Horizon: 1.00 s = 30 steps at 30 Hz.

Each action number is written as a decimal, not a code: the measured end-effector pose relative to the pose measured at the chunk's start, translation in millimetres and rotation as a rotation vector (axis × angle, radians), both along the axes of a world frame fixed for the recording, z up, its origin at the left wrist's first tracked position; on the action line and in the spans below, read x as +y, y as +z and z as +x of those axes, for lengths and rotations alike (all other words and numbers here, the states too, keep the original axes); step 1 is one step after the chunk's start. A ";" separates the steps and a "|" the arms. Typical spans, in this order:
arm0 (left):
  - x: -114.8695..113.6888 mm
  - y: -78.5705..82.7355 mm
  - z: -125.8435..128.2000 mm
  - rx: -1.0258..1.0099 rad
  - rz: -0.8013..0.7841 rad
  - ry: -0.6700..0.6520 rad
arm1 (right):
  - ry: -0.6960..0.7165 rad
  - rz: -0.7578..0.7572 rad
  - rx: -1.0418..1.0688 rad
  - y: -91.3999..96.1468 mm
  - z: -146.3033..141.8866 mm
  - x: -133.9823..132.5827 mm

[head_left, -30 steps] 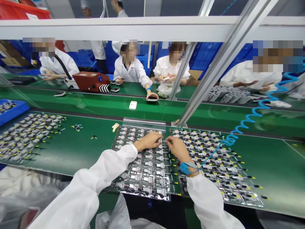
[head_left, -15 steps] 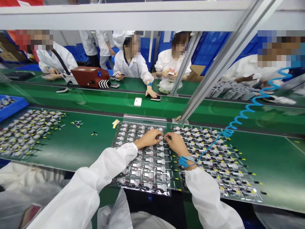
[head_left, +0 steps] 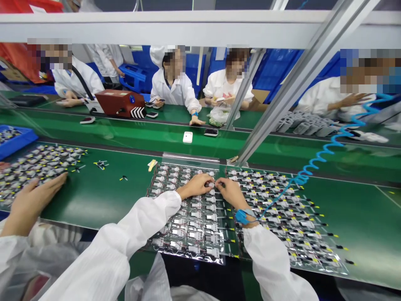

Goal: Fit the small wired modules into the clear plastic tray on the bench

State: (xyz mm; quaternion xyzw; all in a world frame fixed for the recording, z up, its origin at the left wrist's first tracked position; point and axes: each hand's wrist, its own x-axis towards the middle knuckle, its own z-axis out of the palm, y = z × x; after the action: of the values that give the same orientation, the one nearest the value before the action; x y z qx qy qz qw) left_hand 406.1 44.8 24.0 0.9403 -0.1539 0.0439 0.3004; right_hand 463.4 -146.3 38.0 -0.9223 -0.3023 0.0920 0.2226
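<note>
Two clear sheets covered with small wired circuit boards lie on the green bench in front of me: a left sheet and a right sheet. My left hand rests on the left sheet with its fingers curled, pinching a small board near the sheet's right edge. My right hand meets it from the right, fingertips pinched on the same small part between the sheets. A blue wrist strap with a coiled blue cord is on my right wrist.
A neighbour's hand reaches from the lower left to another sheet of boards. A blue bin sits far left. Loose wire bits lie on the bench. Across a conveyor with a white device, several white-coated people work. A slanted metal post rises behind.
A neighbour's hand has come into view at the lower left onto the left-hand sheet. The white device and a phone on the conveyor have drifted right. My hands stay pinched at the same spot.
</note>
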 end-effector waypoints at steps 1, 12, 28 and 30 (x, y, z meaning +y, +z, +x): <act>0.2 -0.5 0.0 -0.006 0.002 -0.003 | 0.001 0.004 0.005 0.3 0.2 0.0; 0.1 0.3 -1.0 -0.010 0.015 -0.005 | -0.045 0.022 0.052 0.2 0.6 -0.5; 0.9 -1.6 -0.2 -0.036 0.032 -0.018 | -0.051 0.020 0.051 3.0 -3.1 3.5; 0.8 -2.0 0.2 -0.038 0.039 -0.018 | -0.043 0.014 0.046 3.4 -2.8 5.0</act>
State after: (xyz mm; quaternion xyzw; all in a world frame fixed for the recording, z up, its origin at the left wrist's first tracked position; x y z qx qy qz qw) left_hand 406.4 45.6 22.0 0.9436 -0.1689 0.0558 0.2793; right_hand 460.6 -141.3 41.4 -0.9245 -0.2779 0.1064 0.2381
